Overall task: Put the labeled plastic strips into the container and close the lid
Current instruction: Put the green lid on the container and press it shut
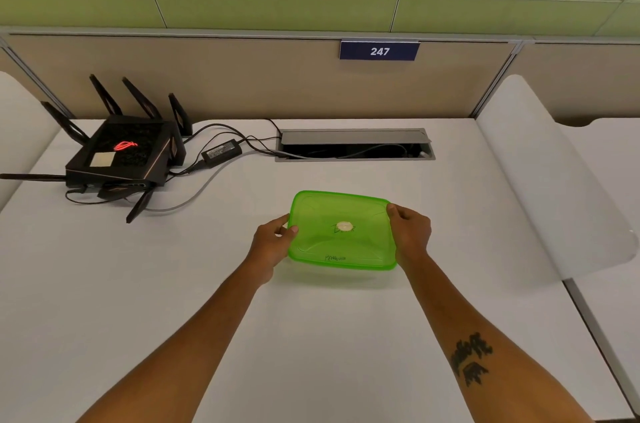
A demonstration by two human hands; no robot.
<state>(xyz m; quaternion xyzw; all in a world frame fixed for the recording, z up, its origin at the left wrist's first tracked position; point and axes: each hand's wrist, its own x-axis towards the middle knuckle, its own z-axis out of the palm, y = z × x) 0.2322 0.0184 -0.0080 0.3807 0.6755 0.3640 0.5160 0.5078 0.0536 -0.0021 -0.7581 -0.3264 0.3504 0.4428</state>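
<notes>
- A green translucent container (341, 232) is seen at the middle of the white tabletop (311, 336), straight ahead of the person and between the two hands.
- Its green lid (343, 211) lies over the top; whether it is snapped down all round cannot be told from this view.
- The long axis of the container runs left to right, so one short end is offered to each hand.
- The left hand (272, 244) is curled round the left end, with the thumb laid over the rim of the lid and the fingers under or behind the edge.
- The right hand (410, 232) is curled round the right end in the same way, with the thumb at the far right corner.
- Both hands are thus closed on the container, and neither is nearer than the other; the grip is even on both sides.
- Handwriting is seen through the green plastic, one word at the near edge and another near the middle beside a small pale disc (344, 225); whether these marks belong to strips inside or to the lid itself cannot be told.
- No loose strips are seen on the tabletop.
- It is judged that the strips are already inside and that the closing of the lid is in hand; a downward press along both short ends is what the next move would call for.
- A black router (124, 152) with its cables is set well apart at the far left.
</notes>
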